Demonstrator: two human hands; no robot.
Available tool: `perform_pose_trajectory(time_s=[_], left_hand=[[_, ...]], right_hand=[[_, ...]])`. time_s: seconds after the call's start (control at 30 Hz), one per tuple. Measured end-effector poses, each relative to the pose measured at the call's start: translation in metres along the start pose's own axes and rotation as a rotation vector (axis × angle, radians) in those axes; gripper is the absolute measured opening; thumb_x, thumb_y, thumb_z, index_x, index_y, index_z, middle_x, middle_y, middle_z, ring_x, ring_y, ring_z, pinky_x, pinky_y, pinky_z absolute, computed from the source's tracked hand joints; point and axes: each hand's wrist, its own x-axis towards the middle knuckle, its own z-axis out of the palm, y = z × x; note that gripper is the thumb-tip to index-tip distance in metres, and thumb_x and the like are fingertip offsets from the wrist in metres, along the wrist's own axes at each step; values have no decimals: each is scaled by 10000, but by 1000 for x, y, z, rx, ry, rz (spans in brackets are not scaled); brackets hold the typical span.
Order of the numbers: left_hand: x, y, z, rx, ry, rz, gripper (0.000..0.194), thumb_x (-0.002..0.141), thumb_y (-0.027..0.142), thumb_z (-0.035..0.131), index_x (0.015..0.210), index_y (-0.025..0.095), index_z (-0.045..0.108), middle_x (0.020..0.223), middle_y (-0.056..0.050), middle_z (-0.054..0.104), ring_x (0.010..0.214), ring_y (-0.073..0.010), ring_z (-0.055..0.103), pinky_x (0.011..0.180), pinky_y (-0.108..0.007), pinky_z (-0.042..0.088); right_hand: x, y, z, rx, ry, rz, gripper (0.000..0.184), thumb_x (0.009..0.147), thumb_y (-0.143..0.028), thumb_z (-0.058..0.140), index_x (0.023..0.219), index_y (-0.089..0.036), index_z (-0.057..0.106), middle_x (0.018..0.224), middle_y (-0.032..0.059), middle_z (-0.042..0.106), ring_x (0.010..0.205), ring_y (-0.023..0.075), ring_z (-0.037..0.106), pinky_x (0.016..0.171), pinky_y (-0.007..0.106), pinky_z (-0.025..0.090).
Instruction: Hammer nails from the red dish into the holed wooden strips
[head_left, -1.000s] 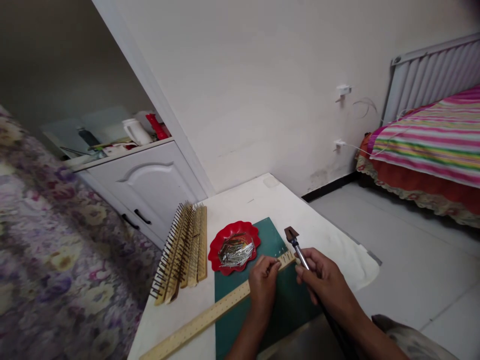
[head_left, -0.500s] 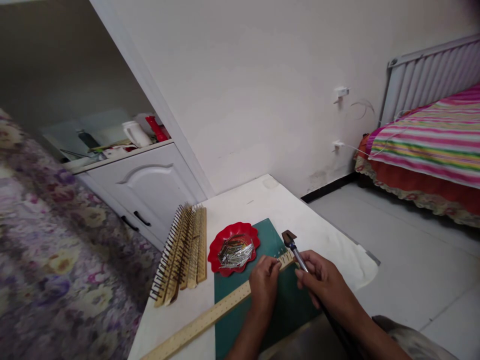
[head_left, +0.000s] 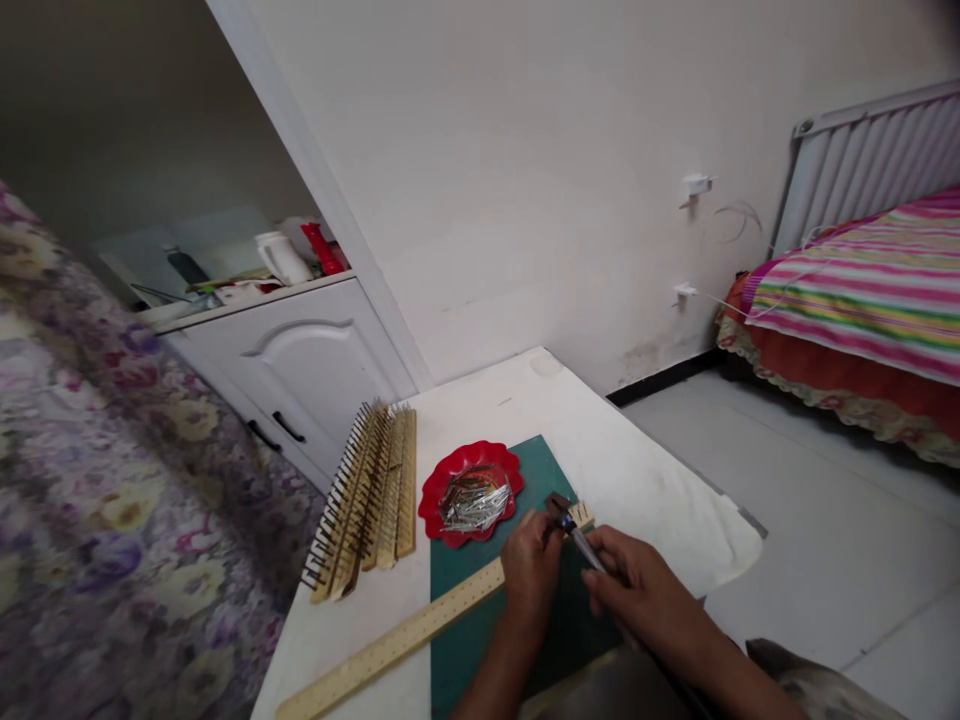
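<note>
A long wooden strip [head_left: 420, 625] with rows of small holes lies slantwise over a green mat [head_left: 469, 660]. Several nails stand up at its far right end. My left hand [head_left: 529, 570] rests on the strip near that end, thumb and fingers pinched; what is between the fingertips is too small to make out. In my right hand [head_left: 645, 590] is a hammer [head_left: 583, 545], gripped by its metal handle. The hammer's head is right at my left fingertips, over the strip. Left of the mat's far part, a red scalloped bowl [head_left: 433, 500] holds many loose nails.
Several wooden strips studded with upright nails [head_left: 367, 490] lie side by side at the left of the white table [head_left: 622, 450]. Beyond are a white cabinet [head_left: 315, 350] and a wall. A floral curtain [head_left: 150, 520] hangs at left; a bed [head_left: 862, 290] stands at right.
The hammer head has come down and left, from above the strip to my left fingertips. My left hand keeps its pinch on the strip. The view has shifted slightly.
</note>
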Motion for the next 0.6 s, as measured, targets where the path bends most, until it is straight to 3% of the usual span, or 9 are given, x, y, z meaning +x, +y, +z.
perform_pose_trajectory(time_s=[0.3, 0.43, 0.6], left_hand=[[0, 1, 0, 24, -8, -38, 145, 753, 152, 483, 743, 182, 624, 729, -16, 604, 684, -150, 562, 621, -240, 370], [-2, 0, 0, -5, -15, -30, 142, 778, 172, 479, 713, 178, 605, 734, -17, 597, 683, -145, 551, 620, -238, 370], [-3, 0, 1, -33, 4, -26, 148, 771, 135, 470, 707, 170, 599, 718, -13, 585, 664, -136, 533, 610, -236, 362]], right_hand=[[1, -3, 2, -32, 4, 6, 107, 785, -207, 498, 876, -190, 552, 547, -84, 518, 343, 57, 395, 361, 172, 313], [1, 0, 3, 7, -13, 21, 149, 815, -235, 471, 946, -198, 531, 567, -83, 515, 336, 56, 372, 330, 166, 269], [-1, 0, 3, -26, -11, -26, 68, 783, -193, 505, 835, -192, 550, 563, -68, 519, 426, 73, 440, 386, 167, 306]])
